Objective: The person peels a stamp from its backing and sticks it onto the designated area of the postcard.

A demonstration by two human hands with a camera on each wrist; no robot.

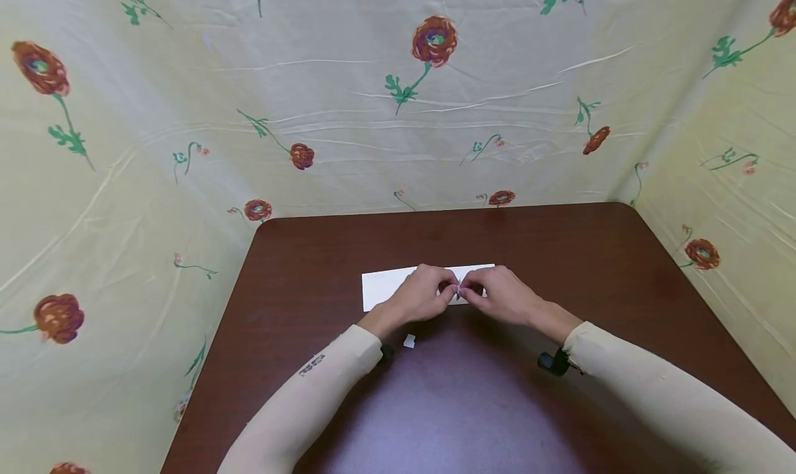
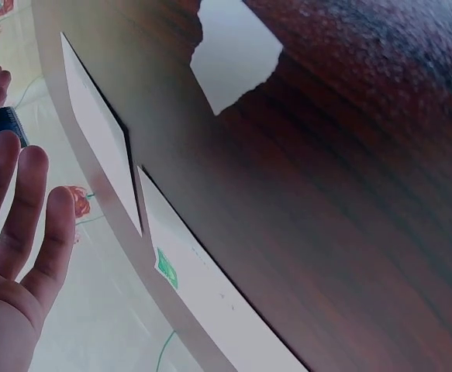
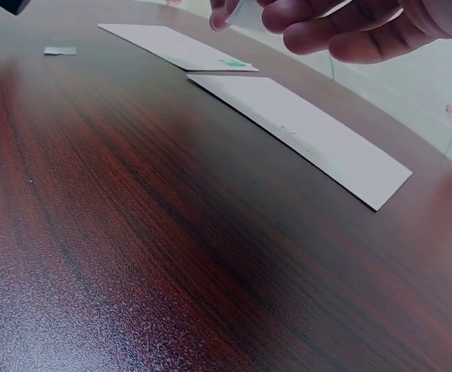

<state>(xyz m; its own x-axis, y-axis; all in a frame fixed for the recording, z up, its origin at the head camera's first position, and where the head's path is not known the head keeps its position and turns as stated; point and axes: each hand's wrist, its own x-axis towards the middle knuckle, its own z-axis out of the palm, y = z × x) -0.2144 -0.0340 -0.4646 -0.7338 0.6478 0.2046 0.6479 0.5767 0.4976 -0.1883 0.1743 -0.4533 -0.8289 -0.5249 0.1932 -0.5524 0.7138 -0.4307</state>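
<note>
Above the white cards, my left hand (image 1: 423,294) and right hand (image 1: 506,296) meet fingertip to fingertip. Between them they pinch a small piece (image 2: 5,124), dark blue in the left wrist view. On its pale side (image 3: 247,15), in the right wrist view, a serrated edge shows; its exact kind is unclear. Under the hands, two long white cards or envelopes lie end to end: a left one (image 1: 384,289) with a small green rectangle (image 2: 166,268) at its inner end, and a right one (image 3: 311,128) with faint small marks. My hands cover part of both in the head view.
A torn white paper scrap (image 1: 409,340) lies nearer me, by the left wrist. The dark brown table (image 1: 311,253) has floral sheeting (image 1: 348,80) hanging behind it and at both sides. Black wrist devices (image 1: 553,363) sit beneath the sleeves.
</note>
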